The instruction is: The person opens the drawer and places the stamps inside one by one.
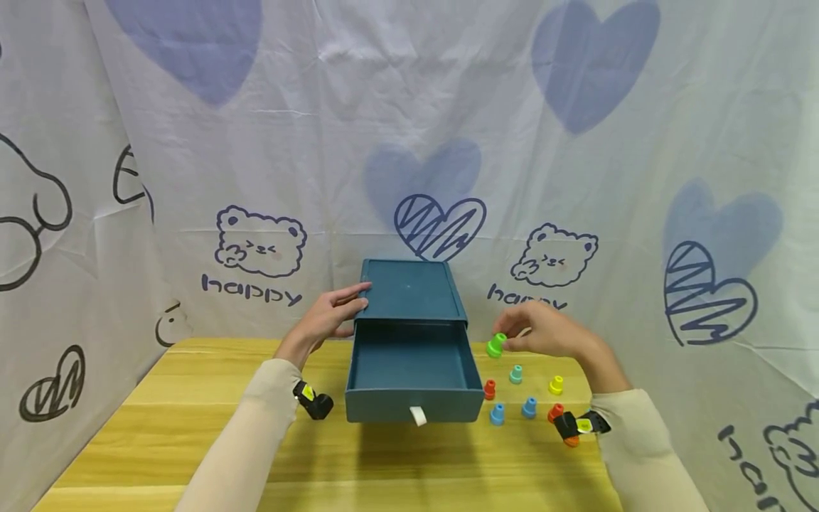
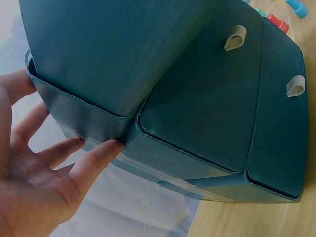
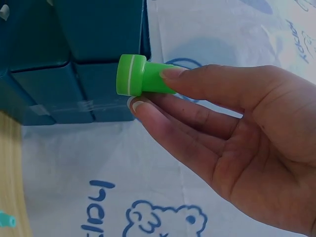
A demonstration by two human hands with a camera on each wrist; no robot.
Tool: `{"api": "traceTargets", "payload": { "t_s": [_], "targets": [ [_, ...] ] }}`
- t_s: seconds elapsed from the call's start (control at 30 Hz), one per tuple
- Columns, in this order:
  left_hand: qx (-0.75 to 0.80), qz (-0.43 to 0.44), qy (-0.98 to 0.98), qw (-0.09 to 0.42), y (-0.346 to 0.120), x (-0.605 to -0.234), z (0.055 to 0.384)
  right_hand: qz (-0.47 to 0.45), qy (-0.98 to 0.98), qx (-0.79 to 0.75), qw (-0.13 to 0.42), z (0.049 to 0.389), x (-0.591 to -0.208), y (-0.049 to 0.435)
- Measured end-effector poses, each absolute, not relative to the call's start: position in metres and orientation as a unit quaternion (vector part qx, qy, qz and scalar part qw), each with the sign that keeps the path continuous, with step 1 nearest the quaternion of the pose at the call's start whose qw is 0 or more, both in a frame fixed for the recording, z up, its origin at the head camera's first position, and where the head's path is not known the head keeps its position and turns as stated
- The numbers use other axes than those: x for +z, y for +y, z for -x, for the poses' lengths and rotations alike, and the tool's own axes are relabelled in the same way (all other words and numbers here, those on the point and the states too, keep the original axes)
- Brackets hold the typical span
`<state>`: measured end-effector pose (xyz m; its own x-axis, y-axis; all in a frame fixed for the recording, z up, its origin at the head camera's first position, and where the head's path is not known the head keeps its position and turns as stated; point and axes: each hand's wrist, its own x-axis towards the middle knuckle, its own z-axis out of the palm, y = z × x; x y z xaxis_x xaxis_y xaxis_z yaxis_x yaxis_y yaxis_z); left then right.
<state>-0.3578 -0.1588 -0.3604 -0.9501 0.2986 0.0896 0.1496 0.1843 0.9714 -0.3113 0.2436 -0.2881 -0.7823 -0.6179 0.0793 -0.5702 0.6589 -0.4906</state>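
A dark teal drawer cabinet (image 1: 412, 290) stands in the middle with its top drawer (image 1: 414, 405) pulled out; nothing shows inside that drawer. Spread fingers of my left hand (image 1: 323, 318) touch the cabinet's left side near its top, also seen in the left wrist view. To the right of the cabinet, my right hand (image 1: 544, 328) pinches a green toy stamp (image 3: 143, 75) between thumb and fingers. The stamp has a narrow handle and a wider round base with a white line. It is held above the table, its base toward the cabinet in the right wrist view.
Several small stamps stand on the wooden table (image 1: 192, 398) right of the cabinet, among them a yellow one (image 1: 556, 385), a teal one (image 1: 515, 374) and a blue one (image 1: 497, 414). Two lower drawers (image 2: 202, 98) are closed. A patterned white curtain (image 1: 345, 178) hangs behind.
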Motion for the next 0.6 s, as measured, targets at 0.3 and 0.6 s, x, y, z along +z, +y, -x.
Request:
{"api": "traceTargets", "payload": {
  "t_s": [0.3, 0.6],
  "targets": [
    [0.624, -0.144, 0.765, 0.061, -0.159, -0.362, 0.357, 0.358, 0.904, -0.228, 0.057, 0.319, -0.272, 0.221],
    [0.623, -0.146, 0.767, 0.059, -0.159, -0.361, 0.355, 0.365, 0.903, -0.217, 0.068, 0.324, -0.262, 0.208]
  ]
}}
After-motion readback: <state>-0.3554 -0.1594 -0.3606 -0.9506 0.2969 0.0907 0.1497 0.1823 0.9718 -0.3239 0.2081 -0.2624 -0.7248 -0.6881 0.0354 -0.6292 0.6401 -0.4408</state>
